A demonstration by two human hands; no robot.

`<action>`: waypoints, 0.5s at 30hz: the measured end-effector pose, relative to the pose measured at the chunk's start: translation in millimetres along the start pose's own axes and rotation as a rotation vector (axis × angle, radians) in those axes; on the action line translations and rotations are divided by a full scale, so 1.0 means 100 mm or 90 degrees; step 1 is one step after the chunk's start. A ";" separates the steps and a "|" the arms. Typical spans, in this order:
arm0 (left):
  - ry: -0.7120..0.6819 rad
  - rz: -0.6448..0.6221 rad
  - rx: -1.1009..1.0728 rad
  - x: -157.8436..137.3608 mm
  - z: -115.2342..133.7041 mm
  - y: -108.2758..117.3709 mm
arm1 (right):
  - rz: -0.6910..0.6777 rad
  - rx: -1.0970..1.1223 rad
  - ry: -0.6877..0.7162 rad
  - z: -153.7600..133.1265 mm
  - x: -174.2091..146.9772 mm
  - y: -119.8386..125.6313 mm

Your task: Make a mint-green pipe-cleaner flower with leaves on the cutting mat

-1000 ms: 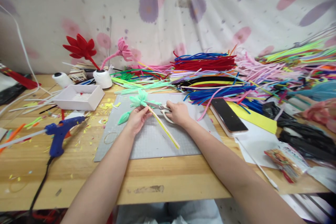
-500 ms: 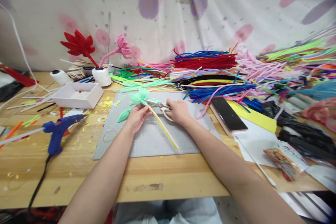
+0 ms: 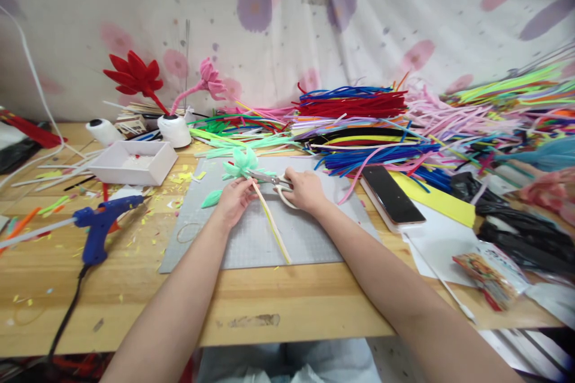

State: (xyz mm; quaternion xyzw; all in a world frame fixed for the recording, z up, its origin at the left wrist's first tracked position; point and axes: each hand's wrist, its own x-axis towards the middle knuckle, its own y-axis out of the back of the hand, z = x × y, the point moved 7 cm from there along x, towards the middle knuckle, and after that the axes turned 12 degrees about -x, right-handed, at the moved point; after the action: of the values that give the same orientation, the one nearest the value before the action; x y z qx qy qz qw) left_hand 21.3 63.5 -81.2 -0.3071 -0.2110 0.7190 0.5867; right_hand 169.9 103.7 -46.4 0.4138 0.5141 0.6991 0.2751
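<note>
My left hand is closed in a pinch on a mint-green pipe-cleaner flower, just below its petals. From there the stem of pale pink and yellow pipe cleaners slants down toward the front. My right hand grips the pale handles of a pair of scissors. Their blades point left and lie against the flower's base, partly hidden behind my left fingertips. On the grey cutting mat, a loose mint-green petal rests left of my left hand.
A blue glue gun and a white box stand at the left. Red and pink flowers rise behind. Piles of coloured pipe cleaners line the back. To the right lie a phone and a snack packet.
The flower has turned slightly in my left hand, and the stem's lower end has swung left and toward me. My right hand with the scissors has stayed nearly in place.
</note>
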 end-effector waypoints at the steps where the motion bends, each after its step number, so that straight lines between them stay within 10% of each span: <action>1: -0.006 0.000 0.003 0.00 0.00 0.00 | -0.002 -0.001 0.001 0.00 0.00 0.00; 15: -0.076 -0.017 -0.007 0.03 0.01 -0.02 | -0.027 -0.005 -0.015 -0.02 -0.01 -0.02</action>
State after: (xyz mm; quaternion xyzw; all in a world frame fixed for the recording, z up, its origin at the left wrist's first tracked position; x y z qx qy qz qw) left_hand 21.7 66.6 -79.8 -0.2641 -0.2537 0.7268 0.5810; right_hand 168.8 102.7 -49.1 0.4102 0.5164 0.6903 0.2975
